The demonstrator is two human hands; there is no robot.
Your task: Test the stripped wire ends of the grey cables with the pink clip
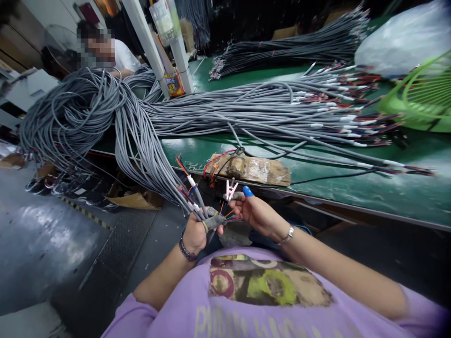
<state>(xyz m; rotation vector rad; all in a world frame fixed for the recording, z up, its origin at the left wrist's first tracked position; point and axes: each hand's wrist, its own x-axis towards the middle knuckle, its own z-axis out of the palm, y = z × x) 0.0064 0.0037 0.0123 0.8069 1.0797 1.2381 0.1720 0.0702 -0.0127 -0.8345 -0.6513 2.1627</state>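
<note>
My left hand [202, 230], with grey wraps on its fingers, is closed around the ends of several grey cables [169, 180]. Thin coloured wires [230, 218] fan out from its grip toward my right hand [255, 213]. That hand has a blue finger cover on the thumb and a grey wrap on one finger. Its fingers are curled beside the wires; what lies between them is hidden. At its fingertips a pale pink clip [230, 191] stands by the table edge. A cable end with a white sleeve [191, 180] and bared coloured wires sticks up above my left hand.
A taped cardboard-covered block [252, 169] lies at the edge of the green table [352, 188]. Long grey cables [218, 110] stretch across it from a big coil [73, 110]. Black cables [282, 51], a green basket [423, 96] and a white bag [401, 40] are farther back. A person [123, 54] sits behind the coil.
</note>
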